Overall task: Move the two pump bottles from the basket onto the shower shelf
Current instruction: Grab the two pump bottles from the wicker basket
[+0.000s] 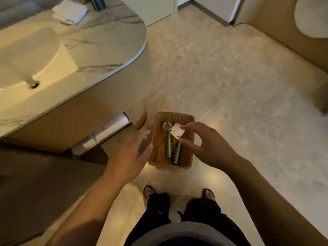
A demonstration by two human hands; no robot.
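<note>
Both bare arms reach forward and down. The left hand (130,155) is flat, fingers together and extended. The right hand (205,145) is spread, thumb and forefinger apart, empty.

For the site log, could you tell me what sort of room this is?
Most likely a bathroom, perhaps a hotel's: a marble vanity with a basin, folded towels, and what looks like a toilet.

Dim, warm yellowish light fills the view. A brighter pool glows on the floor (209,110) around the basket (156,137), and the sink (26,71) at 10 o'clock is washed pale. Deep shadow lies at 8 o'clock. Everything is soft and slightly blurred; straight lines bow toward the edges.
</note>
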